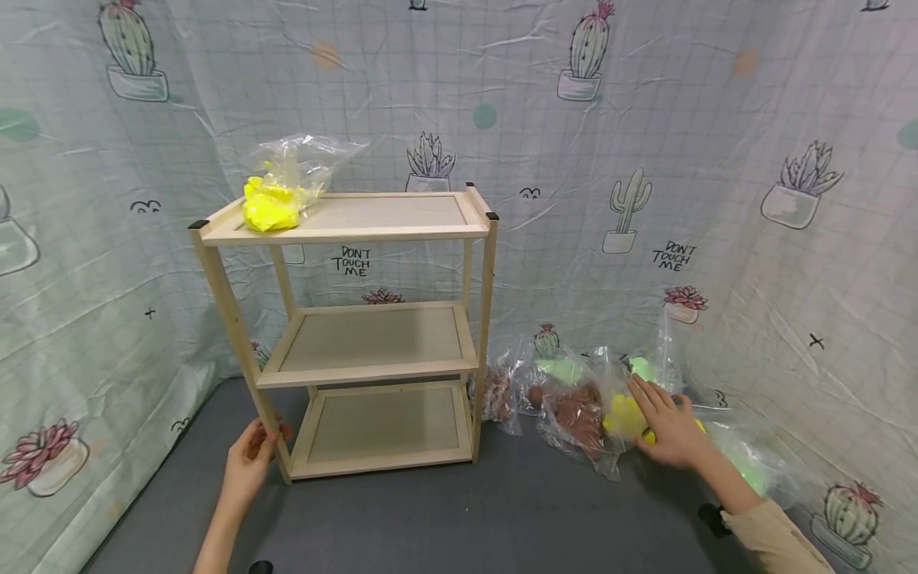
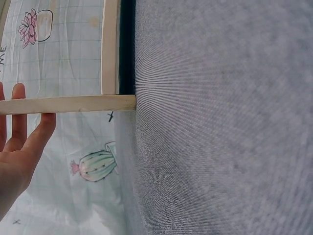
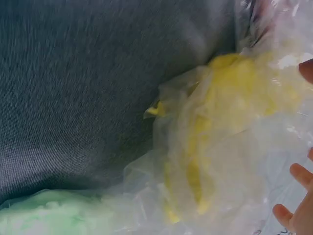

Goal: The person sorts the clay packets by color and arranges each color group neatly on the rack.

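Roughly, by part:

Left hand (image 1: 249, 461): wraps loosely round the front left leg (image 1: 237, 335) of the rack (image 1: 344, 319), low down near the floor (image 1: 459, 510). In the left wrist view the fingers (image 2: 27, 132) lie nearly straight along the leg, so how firm the hold is cannot be told for sure.

Right hand (image 1: 667, 430): lies flat, fingers straight and slightly spread, on top of a yellow bag (image 1: 625, 416) on the floor. It presses or touches the bag; nothing is pinched.

Yellow bag: clear plastic with yellow stuff inside, directly under the right palm. The right wrist view shows it close up (image 3: 215, 147), crumpled, with two fingertips (image 3: 293, 196) at the edge.

Green bags (image 1: 566, 368): clear plastic with pale green contents, just beyond and beside the right hand; one more shows under the wrist (image 3: 44, 215).

Brown bags (image 1: 574, 414): lie between the right hand and the rack, touching the yellow bag.

Rack: pale wood, three shelves, upright, well to the left of the right hand.

Top bag (image 1: 276, 195): a second clear bag of yellow stuff, on the top shelf's left end, high above the left hand.

Floor: grey felt, under both hands.

Backdrop (image 1: 717, 159): wrinkled cloth printed with cactus pots, behind and on both sides.

Sleeve (image 1: 774, 534): beige, on the right forearm.
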